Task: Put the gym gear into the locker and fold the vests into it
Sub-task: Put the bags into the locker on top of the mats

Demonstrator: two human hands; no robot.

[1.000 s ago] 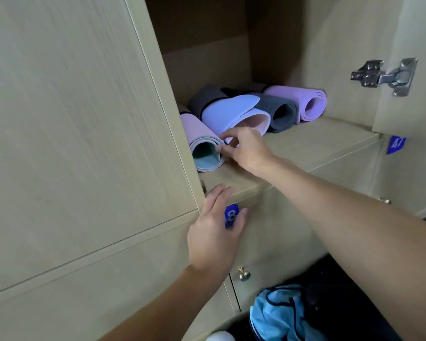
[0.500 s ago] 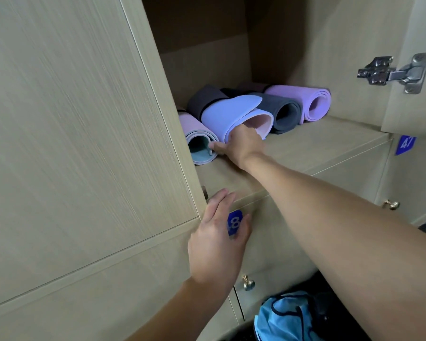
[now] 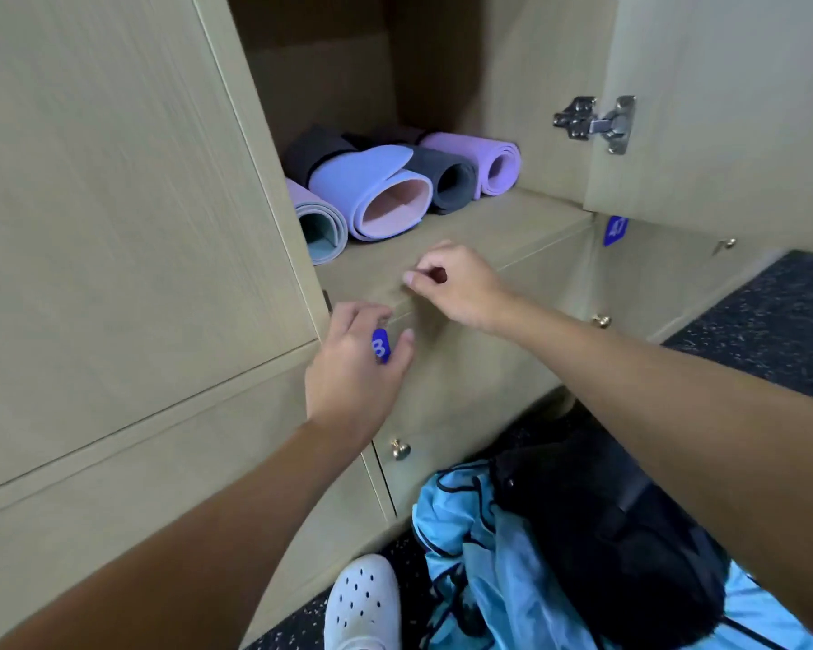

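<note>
Several rolled mats lie side by side on the open locker's shelf [image 3: 498, 227]: a lilac-and-teal roll [image 3: 318, 227] at the left, a periwinkle-and-pink roll [image 3: 372, 194], a dark grey roll [image 3: 447, 183] and a purple roll [image 3: 484, 157] at the right. My right hand [image 3: 451, 286] hovers at the shelf's front edge with fingers loosely curled, holding nothing. My left hand [image 3: 355, 368] rests on the lower door by the blue number tag [image 3: 380, 347], fingers relaxed. Light blue vests [image 3: 484, 555] lie crumpled on the floor beside a black bag [image 3: 601, 523].
The locker door [image 3: 723, 100] stands open at the right on a metal hinge [image 3: 597, 122]. Closed locker doors [image 3: 113, 204] fill the left. A brass knob [image 3: 400, 448] sits on the lower door. A white clog [image 3: 362, 602] stands on the dark speckled floor [image 3: 770, 321].
My right hand has let go of the mat rolls and drawn back to the shelf's front edge. The left hand stays on the lower door.
</note>
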